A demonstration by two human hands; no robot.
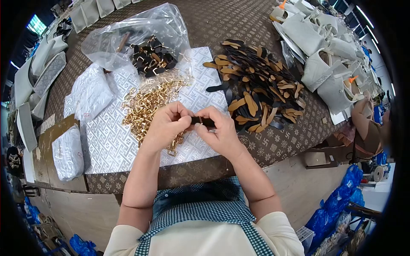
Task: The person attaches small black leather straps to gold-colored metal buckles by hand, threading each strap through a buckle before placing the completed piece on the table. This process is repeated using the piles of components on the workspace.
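Close in front of me, my left hand [168, 126] and my right hand [218, 131] meet over a short dark leather tab [206, 121]. Both pinch it between thumb and fingers, and a small gold-coloured bit of metal shows on it between the fingertips. Just beyond my left hand spreads a heap of gold metal rings [147, 100]. To the right of my right hand lies a large pile of loose leather tabs [260, 85], black on one side and tan on the other.
A clear plastic bag [171, 23] holds black tabs with gold rings [154, 57]. White plastic-wrapped packets [68, 153] sit at the left on the patterned cloth [205, 168]. Pale handbags [329, 55] crowd the right side, more bag pieces [42, 64] the left. Another person's arm [363, 117] is at far right.
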